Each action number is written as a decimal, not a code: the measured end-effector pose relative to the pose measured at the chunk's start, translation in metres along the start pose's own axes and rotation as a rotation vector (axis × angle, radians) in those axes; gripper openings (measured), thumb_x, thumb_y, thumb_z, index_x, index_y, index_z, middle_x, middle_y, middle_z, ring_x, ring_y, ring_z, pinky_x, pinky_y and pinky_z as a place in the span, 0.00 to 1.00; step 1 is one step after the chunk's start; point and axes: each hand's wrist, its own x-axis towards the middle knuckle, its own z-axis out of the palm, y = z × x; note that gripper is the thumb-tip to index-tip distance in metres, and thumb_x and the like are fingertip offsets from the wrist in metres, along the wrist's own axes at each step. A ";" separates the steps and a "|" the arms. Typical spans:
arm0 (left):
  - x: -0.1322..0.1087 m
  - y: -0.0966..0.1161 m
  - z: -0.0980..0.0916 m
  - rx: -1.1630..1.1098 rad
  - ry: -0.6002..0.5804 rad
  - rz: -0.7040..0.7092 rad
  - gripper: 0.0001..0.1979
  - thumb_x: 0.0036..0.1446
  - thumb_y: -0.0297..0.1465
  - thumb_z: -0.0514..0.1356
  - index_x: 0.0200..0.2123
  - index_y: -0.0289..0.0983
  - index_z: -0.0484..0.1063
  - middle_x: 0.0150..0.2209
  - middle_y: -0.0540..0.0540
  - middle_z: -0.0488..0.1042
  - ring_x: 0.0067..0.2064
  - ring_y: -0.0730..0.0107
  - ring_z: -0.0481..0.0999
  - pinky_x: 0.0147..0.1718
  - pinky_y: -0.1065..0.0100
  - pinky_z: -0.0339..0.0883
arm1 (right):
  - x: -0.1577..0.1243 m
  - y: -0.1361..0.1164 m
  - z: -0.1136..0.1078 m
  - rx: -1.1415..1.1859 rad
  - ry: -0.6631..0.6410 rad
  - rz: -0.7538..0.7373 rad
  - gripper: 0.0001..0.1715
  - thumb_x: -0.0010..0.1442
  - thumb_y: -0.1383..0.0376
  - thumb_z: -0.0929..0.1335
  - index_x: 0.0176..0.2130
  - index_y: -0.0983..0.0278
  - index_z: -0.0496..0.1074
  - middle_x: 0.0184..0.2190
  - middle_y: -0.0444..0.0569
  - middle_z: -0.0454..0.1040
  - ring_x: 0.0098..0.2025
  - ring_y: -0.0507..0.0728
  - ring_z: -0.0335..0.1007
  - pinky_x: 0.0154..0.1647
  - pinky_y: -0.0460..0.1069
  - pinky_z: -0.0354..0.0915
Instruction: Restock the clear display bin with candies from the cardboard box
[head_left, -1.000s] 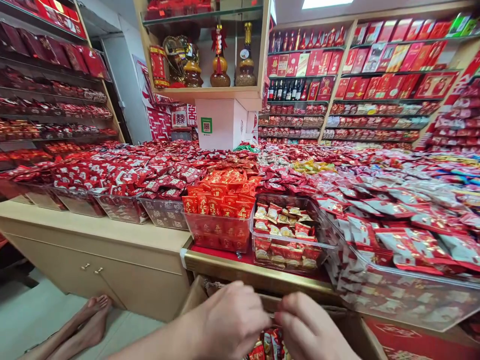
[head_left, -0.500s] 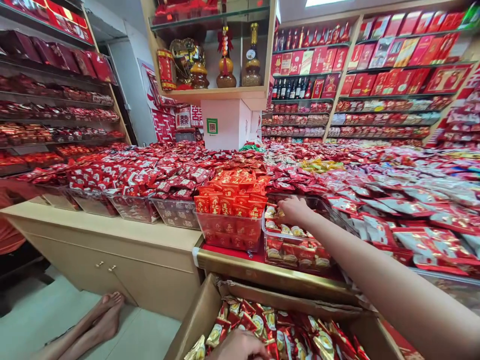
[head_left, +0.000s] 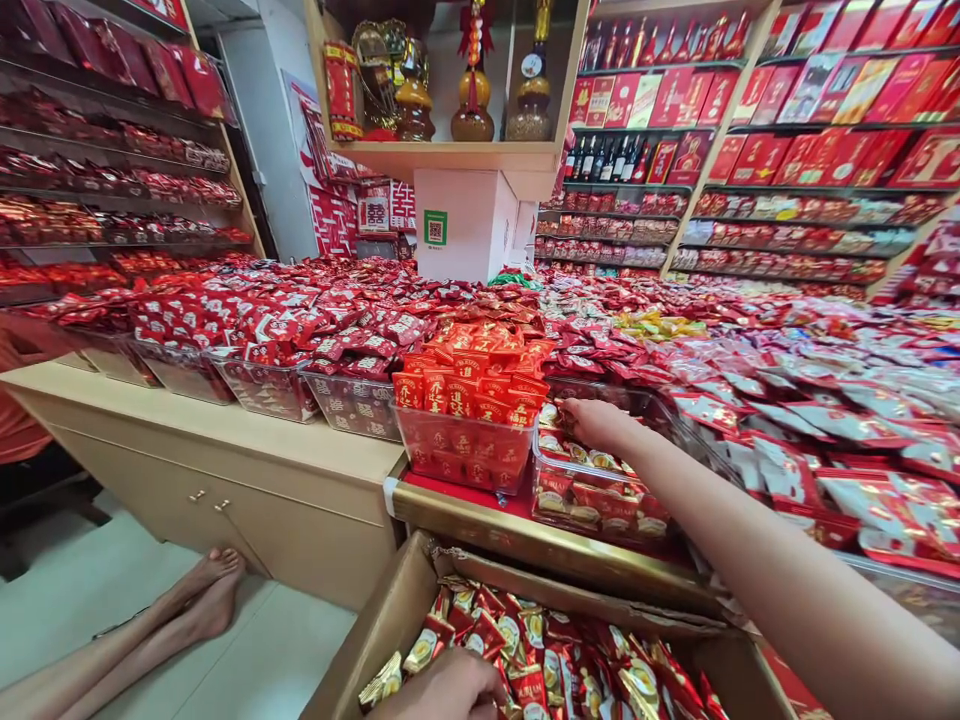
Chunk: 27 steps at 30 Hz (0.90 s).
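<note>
My right hand (head_left: 600,422) reaches forward into a clear plastic bin (head_left: 600,505) of red and gold candy packets; its fingers are bent down among the packets and what they hold is hidden. My left hand (head_left: 442,692) sits low at the bottom edge, on the wrapped candies (head_left: 570,660) in an open cardboard box (head_left: 375,630); its fingers are curled down into them. A bin of bright red packets (head_left: 469,400) stands just left of my right hand.
Red sweets cover the long counter (head_left: 225,440) in clear bins. Shelves of red boxes and bottles (head_left: 750,120) line the back wall. A white pillar (head_left: 465,225) stands mid-counter. Another person's bare feet (head_left: 202,600) rest on the floor at left.
From in front of me by the box, my right hand has stretched out into the clear bin. My left hand dropped lower into the cardboard box. The view has moved closer.
</note>
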 end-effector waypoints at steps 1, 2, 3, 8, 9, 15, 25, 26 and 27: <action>-0.001 0.002 -0.001 -0.001 -0.005 -0.016 0.13 0.50 0.28 0.50 0.36 0.44 0.70 0.33 0.52 0.73 0.33 0.71 0.69 0.33 0.74 0.60 | 0.000 0.000 0.001 0.010 -0.007 0.003 0.26 0.50 0.71 0.58 0.50 0.62 0.58 0.45 0.53 0.68 0.43 0.59 0.65 0.36 0.50 0.58; -0.002 0.003 -0.003 0.002 -0.013 -0.035 0.13 0.49 0.28 0.50 0.36 0.44 0.71 0.32 0.52 0.73 0.33 0.71 0.69 0.32 0.74 0.60 | -0.001 0.001 0.001 0.015 -0.011 0.005 0.27 0.50 0.71 0.58 0.51 0.61 0.57 0.45 0.52 0.68 0.44 0.59 0.64 0.37 0.50 0.58; -0.002 0.004 -0.004 0.010 -0.020 -0.055 0.12 0.48 0.28 0.51 0.35 0.44 0.71 0.32 0.52 0.73 0.32 0.71 0.69 0.31 0.74 0.60 | -0.001 0.000 0.001 0.014 -0.010 0.006 0.28 0.49 0.71 0.59 0.51 0.61 0.57 0.46 0.52 0.67 0.44 0.59 0.64 0.38 0.50 0.58; 0.000 0.006 -0.005 0.000 -0.044 -0.097 0.13 0.45 0.27 0.51 0.33 0.44 0.71 0.30 0.52 0.72 0.31 0.71 0.69 0.27 0.75 0.59 | -0.006 -0.004 -0.003 -0.014 0.030 0.032 0.26 0.50 0.69 0.60 0.51 0.60 0.58 0.45 0.54 0.67 0.44 0.61 0.63 0.38 0.54 0.58; -0.001 0.008 -0.005 -0.014 -0.042 -0.106 0.13 0.45 0.27 0.51 0.33 0.44 0.71 0.30 0.52 0.72 0.31 0.71 0.69 0.27 0.75 0.59 | -0.006 -0.005 -0.003 -0.006 0.038 0.045 0.26 0.50 0.68 0.60 0.50 0.62 0.58 0.44 0.55 0.67 0.43 0.61 0.64 0.38 0.54 0.58; -0.003 0.019 -0.016 -0.045 -0.057 -0.197 0.13 0.45 0.30 0.51 0.34 0.44 0.71 0.32 0.51 0.72 0.31 0.70 0.70 0.27 0.74 0.60 | -0.007 0.001 -0.009 0.113 0.138 0.166 0.18 0.53 0.65 0.59 0.44 0.62 0.66 0.41 0.52 0.69 0.43 0.58 0.63 0.40 0.49 0.58; -0.003 0.009 -0.008 -0.057 -0.060 -0.157 0.12 0.46 0.31 0.51 0.33 0.44 0.71 0.30 0.52 0.72 0.30 0.70 0.69 0.26 0.74 0.60 | -0.016 0.009 -0.009 0.131 0.038 0.448 0.15 0.49 0.66 0.62 0.37 0.59 0.72 0.37 0.52 0.70 0.43 0.62 0.62 0.37 0.53 0.60; -0.003 0.009 -0.008 -0.060 -0.059 -0.158 0.12 0.46 0.32 0.51 0.33 0.44 0.71 0.30 0.52 0.72 0.30 0.71 0.69 0.26 0.74 0.59 | -0.016 0.008 -0.009 0.122 0.018 0.445 0.15 0.49 0.66 0.62 0.37 0.59 0.72 0.36 0.52 0.70 0.42 0.61 0.62 0.37 0.53 0.60; -0.004 0.009 -0.008 -0.064 -0.060 -0.160 0.12 0.46 0.32 0.51 0.34 0.44 0.71 0.30 0.52 0.72 0.30 0.71 0.69 0.26 0.74 0.59 | -0.016 0.007 -0.009 0.111 0.007 0.443 0.15 0.49 0.66 0.62 0.37 0.60 0.72 0.36 0.51 0.70 0.43 0.61 0.61 0.37 0.52 0.60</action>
